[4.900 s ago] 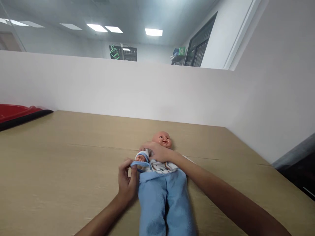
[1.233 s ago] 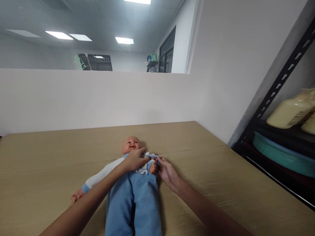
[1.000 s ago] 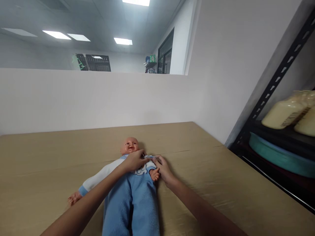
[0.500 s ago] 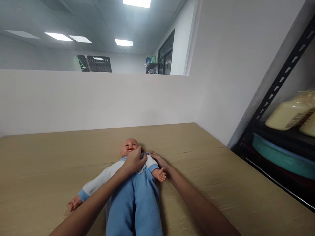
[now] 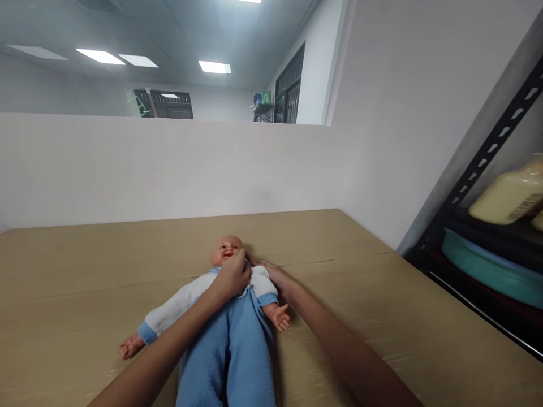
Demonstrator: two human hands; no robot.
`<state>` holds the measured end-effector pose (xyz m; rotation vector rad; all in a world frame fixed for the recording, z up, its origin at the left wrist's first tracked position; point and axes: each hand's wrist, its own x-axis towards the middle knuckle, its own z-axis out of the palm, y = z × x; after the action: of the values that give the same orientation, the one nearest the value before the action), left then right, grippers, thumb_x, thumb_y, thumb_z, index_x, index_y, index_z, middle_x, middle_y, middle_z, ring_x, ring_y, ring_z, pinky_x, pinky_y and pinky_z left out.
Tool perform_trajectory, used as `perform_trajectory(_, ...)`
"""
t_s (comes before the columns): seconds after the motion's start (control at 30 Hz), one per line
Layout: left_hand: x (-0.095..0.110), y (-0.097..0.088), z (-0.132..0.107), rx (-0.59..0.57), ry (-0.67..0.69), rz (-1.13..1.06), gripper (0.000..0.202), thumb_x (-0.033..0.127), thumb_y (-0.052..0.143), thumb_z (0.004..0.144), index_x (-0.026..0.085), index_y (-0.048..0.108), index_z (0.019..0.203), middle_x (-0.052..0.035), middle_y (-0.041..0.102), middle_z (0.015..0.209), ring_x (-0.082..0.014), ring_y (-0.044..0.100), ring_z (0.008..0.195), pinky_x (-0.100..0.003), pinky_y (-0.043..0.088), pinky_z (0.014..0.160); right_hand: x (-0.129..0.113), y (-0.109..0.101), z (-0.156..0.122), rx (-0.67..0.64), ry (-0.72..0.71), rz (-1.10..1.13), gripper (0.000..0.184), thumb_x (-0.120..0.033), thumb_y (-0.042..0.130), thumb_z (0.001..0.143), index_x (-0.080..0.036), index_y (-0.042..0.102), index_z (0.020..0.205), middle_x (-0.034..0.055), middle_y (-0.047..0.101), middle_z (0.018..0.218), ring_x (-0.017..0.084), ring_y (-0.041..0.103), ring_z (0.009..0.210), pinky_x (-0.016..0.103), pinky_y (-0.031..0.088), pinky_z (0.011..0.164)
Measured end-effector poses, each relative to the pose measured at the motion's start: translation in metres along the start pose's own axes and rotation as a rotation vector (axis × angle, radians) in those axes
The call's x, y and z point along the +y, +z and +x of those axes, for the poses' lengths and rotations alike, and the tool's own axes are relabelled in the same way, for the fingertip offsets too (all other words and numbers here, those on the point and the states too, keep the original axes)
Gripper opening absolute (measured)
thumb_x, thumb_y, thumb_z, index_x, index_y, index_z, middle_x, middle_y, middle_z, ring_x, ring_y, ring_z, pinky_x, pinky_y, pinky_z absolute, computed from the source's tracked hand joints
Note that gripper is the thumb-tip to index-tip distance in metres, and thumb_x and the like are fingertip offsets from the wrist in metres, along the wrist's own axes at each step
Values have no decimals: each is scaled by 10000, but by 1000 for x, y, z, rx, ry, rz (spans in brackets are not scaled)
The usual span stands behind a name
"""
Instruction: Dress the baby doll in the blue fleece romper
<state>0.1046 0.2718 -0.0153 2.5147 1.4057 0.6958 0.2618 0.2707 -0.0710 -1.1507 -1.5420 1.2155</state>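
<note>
A baby doll (image 5: 229,333) lies on its back on the table, head away from me, dressed in a white top with blue cuffs and blue fleece trousers. My left hand (image 5: 235,275) reaches across its chest, fingers pinched on the clothes by the neck and shoulder. At the shoulder on the right side, my right hand (image 5: 278,278) holds the clothing from the outer edge, its fingertips partly hidden behind the sleeve. One doll arm stretches out to the left; the other, with its bare hand (image 5: 280,317), lies close to my right wrist.
The brown table top (image 5: 106,265) meets a low white wall (image 5: 169,169) at the back. On the right stands a black shelf rack (image 5: 475,175) with cream bottles (image 5: 507,198) and a teal basin (image 5: 487,268).
The doll's right-side forearm has swung slightly down and outward, its sleeve shifting. Both hands stay at the neck and shoulder. The view has moved a little.
</note>
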Motion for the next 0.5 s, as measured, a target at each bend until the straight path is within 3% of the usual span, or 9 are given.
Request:
perform_trajectory(0.1,0,-1,-3,-13,9,29,166,68,500,924,188,580,1007,-151,757,1047,-287,732,981,-357,509,816,-7,-14,-17,-35,65,-7,428,-544,639,986,-212,658,1256,63,769,1079,234,725,943,370,598,802)
perform_trajectory(0.17,1,-3,-6,-20,10,61,179,58,508,914,192,585,1005,-144,758,1040,-286,735,971,-347,503,790,-15,-34,-31,-94,91,-44,721,-478,873,762,-234,613,1388,49,785,1105,256,728,970,362,587,809)
perform_trajectory(0.23,4,-6,-10,-13,-2,108,201,46,508,898,191,593,1008,-159,755,1045,-307,736,953,-361,495,765,-27,-61,-43,-182,83,-152,985,-291,996,504,-260,629,1418,33,793,1111,257,723,963,347,571,827)
perform_trajectory(0.3,6,-9,-13,8,-18,158,214,45,503,890,185,601,1019,-185,749,1054,-343,729,952,-400,496,775,-40,-90,-49,-317,-24,-431,917,-238,927,550,-293,648,1421,30,781,1201,250,715,1014,337,558,869)
perform_trajectory(0.37,9,-12,-16,31,-19,198,215,52,516,888,185,609,1029,-196,748,1071,-375,713,1009,-454,499,861,-50,-111,-50,-320,-55,-617,804,-223,857,602,-274,680,1384,47,780,1227,270,719,1038,358,557,894)
perform_trajectory(0.5,14,-18,-21,61,-2,242,209,90,552,910,187,624,1081,-200,752,1131,-403,658,1179,-528,445,1044,-51,-119,-49,-316,-72,-733,757,-234,836,627,-267,689,1369,76,783,1250,306,725,1065,391,556,924)
